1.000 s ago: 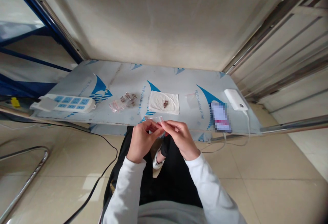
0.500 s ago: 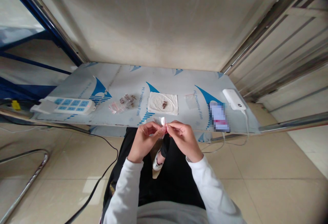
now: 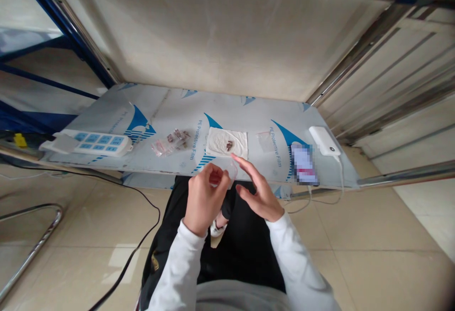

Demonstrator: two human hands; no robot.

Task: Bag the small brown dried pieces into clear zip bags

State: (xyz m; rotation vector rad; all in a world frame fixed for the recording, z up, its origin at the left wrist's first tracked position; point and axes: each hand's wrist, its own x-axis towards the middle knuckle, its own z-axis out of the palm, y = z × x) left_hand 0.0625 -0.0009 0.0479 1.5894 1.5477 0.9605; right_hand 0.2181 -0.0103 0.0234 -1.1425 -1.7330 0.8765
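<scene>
Just above the table's front edge, my left hand (image 3: 207, 197) is closed on a small clear zip bag (image 3: 232, 173), which sticks out to the right of its fingers. My right hand (image 3: 259, 190) is open beside the bag, thumb and fingers spread apart, with nothing between them. Beyond my hands lies a white cloth (image 3: 220, 142) with several small brown metal-looking pieces (image 3: 229, 146) on it. To its left is a pile of clear bags with small brownish parts (image 3: 172, 141). Another flat clear bag (image 3: 265, 141) lies right of the cloth.
A white power strip (image 3: 95, 143) lies at the left of the film-covered table (image 3: 170, 105). A phone (image 3: 304, 164) and a white power bank (image 3: 324, 141) with a cable are at the right. Metal posts (image 3: 355, 59) frame the table.
My right hand has let go of the bag and opened, moving slightly to the right. My left hand has turned, still holding the bag.
</scene>
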